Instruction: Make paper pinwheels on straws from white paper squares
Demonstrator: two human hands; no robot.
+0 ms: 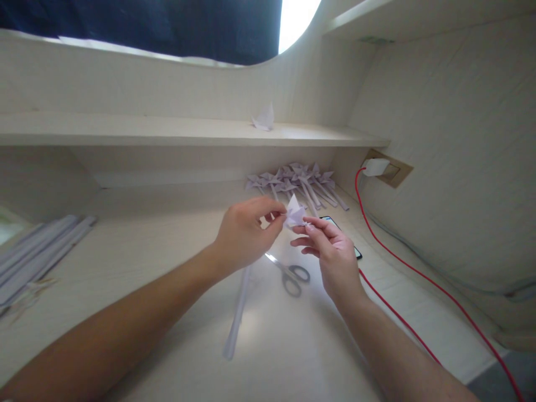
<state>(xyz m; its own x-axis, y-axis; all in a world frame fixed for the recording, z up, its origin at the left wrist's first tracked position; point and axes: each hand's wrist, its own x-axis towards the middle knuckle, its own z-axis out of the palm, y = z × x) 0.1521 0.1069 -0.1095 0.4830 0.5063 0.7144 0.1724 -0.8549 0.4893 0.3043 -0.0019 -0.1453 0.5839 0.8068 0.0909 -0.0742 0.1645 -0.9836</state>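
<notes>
Both hands' fingers pinch the folded paper piece (pixel 295 214) between them: left hand (pixel 243 237), right hand (pixel 330 251). Risk: thin paper tears or unfolds if pulled unevenly; scissors (pixel 288 273) lie just below fingers.

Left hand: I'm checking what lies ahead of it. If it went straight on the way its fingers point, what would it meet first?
The left hand points rightward at the folded paper piece it pinches; just beyond, probably the right hand fingertips.
</notes>
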